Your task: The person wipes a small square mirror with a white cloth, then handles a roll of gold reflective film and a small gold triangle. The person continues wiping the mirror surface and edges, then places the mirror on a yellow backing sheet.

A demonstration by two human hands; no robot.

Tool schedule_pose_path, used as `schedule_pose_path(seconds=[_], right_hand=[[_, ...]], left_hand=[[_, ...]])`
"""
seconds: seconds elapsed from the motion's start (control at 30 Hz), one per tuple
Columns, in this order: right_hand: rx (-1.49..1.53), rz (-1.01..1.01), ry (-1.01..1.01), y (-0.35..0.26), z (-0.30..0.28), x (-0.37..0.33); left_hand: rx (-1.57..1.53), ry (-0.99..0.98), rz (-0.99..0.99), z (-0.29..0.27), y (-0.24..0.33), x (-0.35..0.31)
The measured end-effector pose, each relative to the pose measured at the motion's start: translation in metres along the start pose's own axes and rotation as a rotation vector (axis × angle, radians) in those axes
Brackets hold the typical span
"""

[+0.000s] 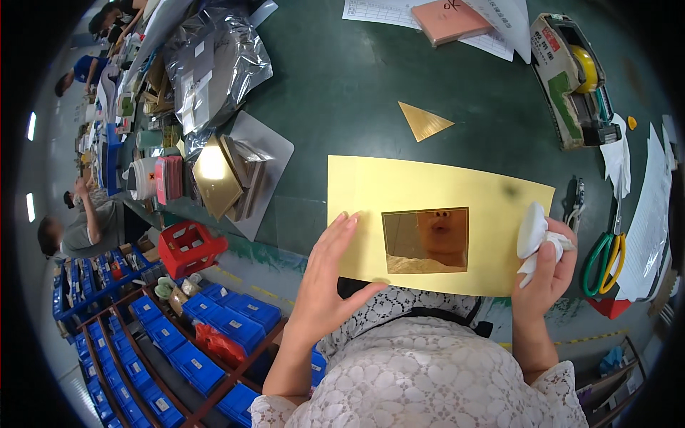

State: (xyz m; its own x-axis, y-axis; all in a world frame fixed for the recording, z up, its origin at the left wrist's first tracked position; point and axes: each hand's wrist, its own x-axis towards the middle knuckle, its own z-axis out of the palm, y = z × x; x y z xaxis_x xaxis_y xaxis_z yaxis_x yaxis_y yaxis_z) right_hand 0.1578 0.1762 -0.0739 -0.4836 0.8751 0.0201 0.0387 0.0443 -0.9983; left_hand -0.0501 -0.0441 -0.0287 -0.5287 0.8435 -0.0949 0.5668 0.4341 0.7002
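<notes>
A pale yellow sheet [442, 189] lies at the table's near edge. On its middle rests a small mirror-like gold plate [428, 241] with dark edges. My left hand [330, 267] is at the sheet's left end, fingers stretched out flat on it and the thumb spread along its near edge. At the right end, my right hand [549, 267] is closed around a bunched white cloth [532, 232], which bulges above the fingers. Beyond the sheet, a gold triangular piece [426, 121] lies apart on the green table.
Stacked gold plates [217, 178] sit on a grey board [275, 153] at left, near clear plastic wrapping [228, 68]. Rightward are a tape dispenser [574, 78], pliers [576, 202] and scissors [606, 260]. A pink pad [449, 21] lies far back. Blue bins [232, 317] stand below left.
</notes>
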Motion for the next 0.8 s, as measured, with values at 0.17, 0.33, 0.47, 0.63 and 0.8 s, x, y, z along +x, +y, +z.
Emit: schedule_pose_path(seconds=[0.17, 0.33, 0.47, 0.63, 0.8], right_hand=[[0.007, -0.005, -0.059, -0.004, -0.001, 0.002], [-0.005, -0.012, 0.034, -0.01, 0.009, 0.002], [-0.024, -0.056, 0.027, -0.008, 0.012, 0.001], [0.047, -0.063, -0.003, -0.009, 0.029, 0.005], [-0.474, -0.423, 0.08, -0.033, 0.008, 0.03]], left_hand=[[0.018, -0.069, -0.01, 0.003, 0.009, 0.014], [0.077, -0.103, 0.027, 0.004, 0.01, 0.022], [0.114, -0.116, 0.022, 0.001, 0.012, 0.026], [0.157, -0.102, 0.044, 0.003, 0.017, 0.025], [0.112, -0.108, 0.035, 0.0, 0.025, 0.03]])
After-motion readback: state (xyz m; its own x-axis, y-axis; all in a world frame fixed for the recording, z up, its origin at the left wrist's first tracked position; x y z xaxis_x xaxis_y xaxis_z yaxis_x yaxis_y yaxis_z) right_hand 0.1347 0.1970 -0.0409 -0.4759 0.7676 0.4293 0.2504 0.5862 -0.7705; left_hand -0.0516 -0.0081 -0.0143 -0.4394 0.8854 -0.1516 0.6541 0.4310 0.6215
